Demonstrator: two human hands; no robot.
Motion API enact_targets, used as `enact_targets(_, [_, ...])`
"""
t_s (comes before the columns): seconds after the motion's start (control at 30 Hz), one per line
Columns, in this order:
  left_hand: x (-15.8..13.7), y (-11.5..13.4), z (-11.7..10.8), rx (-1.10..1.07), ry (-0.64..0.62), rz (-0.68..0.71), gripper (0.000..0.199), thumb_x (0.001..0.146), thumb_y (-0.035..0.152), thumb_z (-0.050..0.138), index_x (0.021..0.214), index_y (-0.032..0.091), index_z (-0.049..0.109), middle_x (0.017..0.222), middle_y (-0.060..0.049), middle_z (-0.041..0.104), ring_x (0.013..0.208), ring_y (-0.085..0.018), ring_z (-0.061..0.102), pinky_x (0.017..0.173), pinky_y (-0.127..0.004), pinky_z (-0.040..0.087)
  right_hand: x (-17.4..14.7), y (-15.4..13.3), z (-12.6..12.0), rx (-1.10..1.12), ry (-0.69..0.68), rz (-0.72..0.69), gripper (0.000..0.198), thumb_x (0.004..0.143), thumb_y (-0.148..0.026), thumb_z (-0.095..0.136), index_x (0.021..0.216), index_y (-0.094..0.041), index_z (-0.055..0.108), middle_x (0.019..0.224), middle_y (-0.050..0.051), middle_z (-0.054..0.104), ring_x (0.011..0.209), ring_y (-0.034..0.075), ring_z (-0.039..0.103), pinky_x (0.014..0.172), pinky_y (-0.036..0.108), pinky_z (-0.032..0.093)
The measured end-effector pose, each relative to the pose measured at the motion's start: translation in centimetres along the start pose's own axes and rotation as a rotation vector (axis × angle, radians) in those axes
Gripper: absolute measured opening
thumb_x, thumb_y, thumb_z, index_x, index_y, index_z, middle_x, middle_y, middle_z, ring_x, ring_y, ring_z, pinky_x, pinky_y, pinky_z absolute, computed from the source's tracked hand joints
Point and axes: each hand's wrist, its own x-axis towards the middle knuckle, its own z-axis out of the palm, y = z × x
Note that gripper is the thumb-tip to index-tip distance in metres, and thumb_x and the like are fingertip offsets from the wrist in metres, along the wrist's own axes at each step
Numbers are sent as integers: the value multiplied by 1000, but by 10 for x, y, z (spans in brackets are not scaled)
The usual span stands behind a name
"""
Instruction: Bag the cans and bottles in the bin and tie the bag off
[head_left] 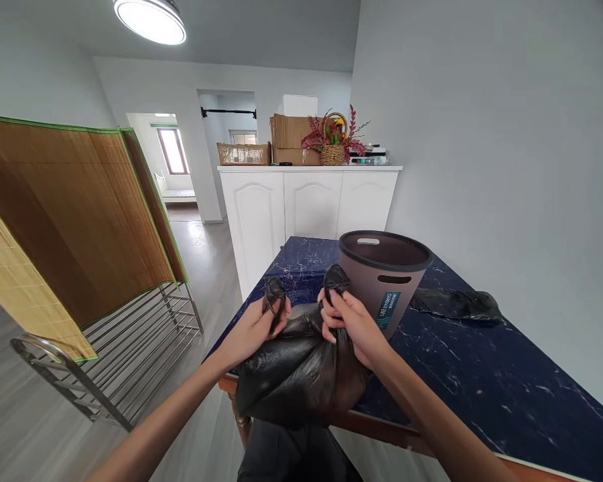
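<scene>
A full black garbage bag (296, 375) rests at the near edge of the dark blue marbled table (457, 375), bulging slightly over it. My left hand (254, 328) is closed around one gathered end of the bag, whose loop pokes up above the fingers. On the other side my right hand (349, 321) grips a second gathered end, with a bunch of black plastic standing above it. Just behind my right hand stands an upright brown garbage bin (366, 288) with a black rim and a blue label. What the bag contains is hidden.
A folded black plastic bag (457, 306) lies on the table right of the bin. Beyond the table is a white cabinet (311, 201) bearing cardboard boxes (294, 137) and a flower basket (333, 154). To the left, a metal rack (115, 355) has a bamboo mat (75, 221) over it.
</scene>
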Motion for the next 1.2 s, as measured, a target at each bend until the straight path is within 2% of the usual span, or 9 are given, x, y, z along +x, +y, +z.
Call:
enact_targets(0.2, [0, 3, 12, 264, 39, 69, 29, 106, 33, 36, 82, 24, 51, 67, 2, 57, 63, -18, 50, 68, -31, 41, 7, 32, 7, -315, 21, 26, 32, 99, -54, 62, 85, -26, 55, 65, -6, 43, 48, 11, 39, 40, 23, 32])
enact_targets(0.37, [1, 2, 14, 328, 82, 59, 26, 102, 27, 37, 78, 25, 47, 68, 1, 59, 62, -18, 51, 65, -31, 39, 5, 31, 8, -358, 1, 52, 15, 95, -37, 65, 104, -26, 63, 79, -1, 62, 71, 18, 61, 62, 28, 53])
enact_targets(0.53, [1, 1, 15, 315, 105, 48, 27, 100, 28, 40, 75, 25, 46, 66, 1, 58, 59, -17, 48, 62, -30, 39, -10, 13, 14, -553, -176, 62, 61, 81, -42, 84, 134, -25, 60, 127, 10, 66, 117, 29, 65, 101, 46, 56])
enact_targets(0.67, [4, 8, 8, 303, 59, 87, 32, 103, 32, 39, 74, 23, 52, 70, -1, 62, 65, -18, 53, 67, -30, 45, -16, 6, 22, -659, -155, 58, 80, 74, -56, 91, 140, -25, 57, 137, 13, 60, 127, 33, 60, 109, 54, 51])
enact_targets(0.77, [5, 20, -5, 340, 92, 141, 27, 100, 36, 46, 82, 22, 60, 82, -3, 68, 78, -22, 59, 78, -33, 50, -14, 9, 21, -553, -206, 39, 83, 79, -56, 89, 149, -29, 53, 145, 13, 58, 134, 34, 58, 112, 54, 50])
enact_targets(0.83, [3, 28, -13, 325, 95, 136, 28, 102, 41, 47, 89, 23, 64, 91, -5, 71, 87, -24, 63, 85, -34, 51, -12, 12, 17, -430, -225, 36, 65, 91, -58, 78, 146, -30, 57, 138, 10, 63, 128, 31, 61, 106, 48, 53])
enact_targets(0.9, [1, 35, -18, 291, 71, 103, 35, 104, 45, 45, 87, 22, 66, 97, -6, 73, 94, -25, 66, 89, -33, 51, -10, 15, 14, -331, -217, 38, 48, 101, -63, 63, 131, -25, 66, 109, 7, 67, 100, 23, 66, 85, 36, 56])
enact_targets(1.0, [-1, 36, -20, 274, 19, 42, 47, 107, 46, 38, 77, 22, 64, 88, -5, 74, 87, -23, 67, 88, -32, 51, -8, 17, 11, -233, -197, 45, 52, 104, -69, 52, 114, -21, 68, 79, -3, 51, 61, 12, 45, 56, 26, 38])
enact_targets(1.2, [0, 23, -16, 334, 138, 12, 44, 107, 50, 38, 80, 23, 60, 80, -4, 70, 78, -23, 64, 76, -33, 50, -10, 23, 12, -438, -175, 24, 49, 107, -66, 47, 86, -24, 60, 55, -5, 49, 50, 14, 42, 56, 29, 35])
